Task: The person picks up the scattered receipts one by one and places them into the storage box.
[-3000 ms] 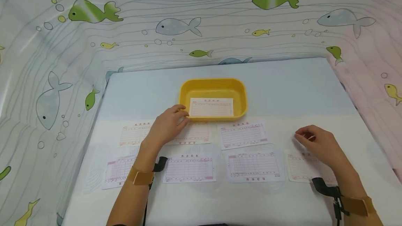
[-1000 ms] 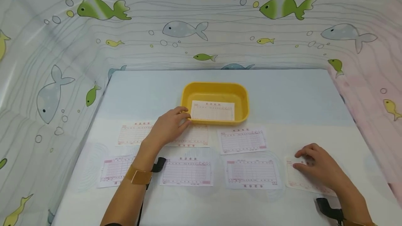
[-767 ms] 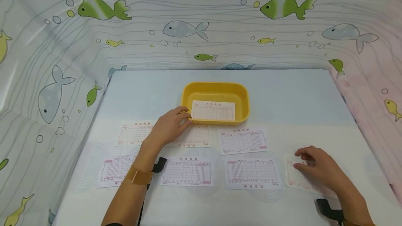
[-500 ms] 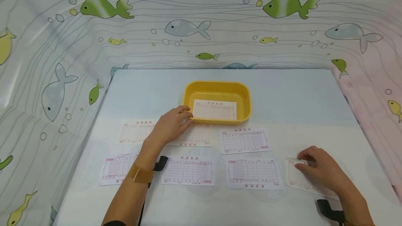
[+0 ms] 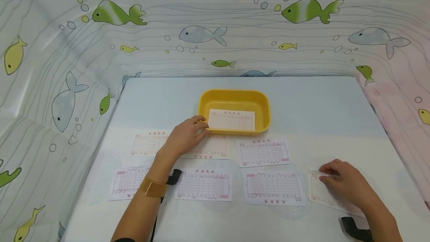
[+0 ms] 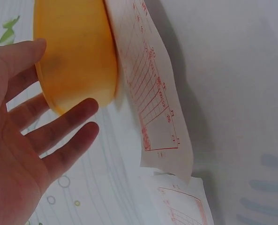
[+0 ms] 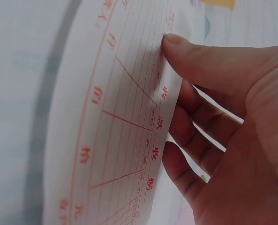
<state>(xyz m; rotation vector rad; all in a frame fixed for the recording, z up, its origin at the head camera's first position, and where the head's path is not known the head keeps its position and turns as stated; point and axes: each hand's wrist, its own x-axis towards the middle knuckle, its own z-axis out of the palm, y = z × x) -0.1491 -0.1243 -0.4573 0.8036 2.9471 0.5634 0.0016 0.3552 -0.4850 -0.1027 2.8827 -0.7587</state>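
My right hand (image 5: 347, 184) pinches the upper edge of a white receipt slip with red print (image 5: 320, 191) at the table's right. In the right wrist view, the thumb lies on the printed face of this receipt slip (image 7: 115, 93), with fingers behind its edge. My left hand (image 5: 189, 135) is at the front left corner of a yellow tray (image 5: 267, 113), its fingertips right at the rim. Loosely spread fingers (image 6: 71, 124) show beside the tray in the left wrist view. One receipt slip (image 5: 231, 120) lies inside the tray.
Several more receipt slips lie in two rows before the tray, among them a purple-printed slip (image 5: 274, 189) and a red-printed slip (image 5: 147, 145) partly behind my left arm. Fish-patterned sheeting (image 5: 255, 21) surrounds the white table (image 5: 309, 104). Each wrist wears a black camera.
My right hand has come down from above the right slip and now holds its edge. My left hand stays at the tray corner. The head view has shifted slightly.
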